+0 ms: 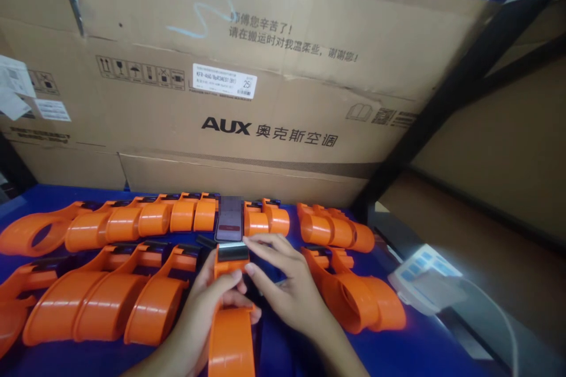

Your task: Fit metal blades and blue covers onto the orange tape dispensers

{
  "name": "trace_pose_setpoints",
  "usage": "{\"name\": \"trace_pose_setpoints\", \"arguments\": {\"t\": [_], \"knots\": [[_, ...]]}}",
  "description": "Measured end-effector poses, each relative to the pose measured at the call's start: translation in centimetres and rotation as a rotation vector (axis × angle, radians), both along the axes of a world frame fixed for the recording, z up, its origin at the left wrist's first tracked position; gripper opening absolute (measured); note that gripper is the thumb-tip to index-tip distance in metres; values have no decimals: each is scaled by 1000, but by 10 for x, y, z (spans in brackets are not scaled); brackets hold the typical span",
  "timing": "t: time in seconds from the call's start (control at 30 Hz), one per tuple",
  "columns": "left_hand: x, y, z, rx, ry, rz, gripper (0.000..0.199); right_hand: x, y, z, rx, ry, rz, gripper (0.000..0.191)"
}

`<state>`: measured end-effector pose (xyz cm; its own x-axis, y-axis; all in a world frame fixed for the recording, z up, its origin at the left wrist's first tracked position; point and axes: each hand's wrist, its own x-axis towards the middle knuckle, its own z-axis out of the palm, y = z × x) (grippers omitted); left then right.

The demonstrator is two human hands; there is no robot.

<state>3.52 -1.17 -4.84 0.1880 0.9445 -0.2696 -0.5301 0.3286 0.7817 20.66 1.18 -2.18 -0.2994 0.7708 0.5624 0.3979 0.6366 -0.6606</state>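
A tape dispenser (230, 341), orange with a black head and a toothed metal blade, is held upright in front of me. My left hand (201, 300) wraps round its handle from the left, thumb across the front. At the right end of the head, my right hand (287, 283) has its index fingertip by the blade and its thumb lower down, both against the dispenser. The right hand's other fingers are partly hidden. Just behind the blade stands a phone (230, 218) with a lit screen.
Several more orange tape dispensers (152, 306) lie in rows on the blue shelf surface (283, 359), left and right of my hands. A large cardboard box (265, 94) stands behind them. At right are a black rack post (424, 123) and a white device (427, 280) with a cable.
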Motion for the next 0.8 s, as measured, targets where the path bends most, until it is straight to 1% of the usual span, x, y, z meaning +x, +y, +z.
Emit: {"name": "trace_pose_setpoints", "arguments": {"t": [0.07,0.1,0.17,0.2,0.27,0.37,0.4,0.43,0.5,0.57,0.63,0.8], "knots": [[-1,0,2,-9,-17,28,35,3,2,1,-8,-31,11,43],[-1,0,3,-13,-29,44,35,4,3,1,-5,-39,-1,42],[-2,1,5,-28,-39,70,38,7,6,0,3,-80,-61,33],[-2,2,5,-29,-33,74,40,8,7,-1,2,-138,-96,27],[-4,3,4,-8,-8,68,39,10,8,-3,-20,-331,-141,18],[-6,4,0,37,34,56,35,11,8,-5,-80,-626,-119,6],[-7,5,-2,50,40,54,34,11,8,-5,-98,-683,-103,9],[-7,5,-5,64,42,52,32,12,7,-5,-113,-720,-91,16],[-8,5,-9,93,41,46,30,12,6,-6,-139,-757,-66,29],[-8,5,-11,106,44,42,29,12,5,-6,-157,-760,-44,34],[-8,5,-12,104,46,40,28,11,5,-6,-160,-747,-22,32],[-6,3,-10,75,29,24,29,8,4,-7,-155,-711,36,17]]}}
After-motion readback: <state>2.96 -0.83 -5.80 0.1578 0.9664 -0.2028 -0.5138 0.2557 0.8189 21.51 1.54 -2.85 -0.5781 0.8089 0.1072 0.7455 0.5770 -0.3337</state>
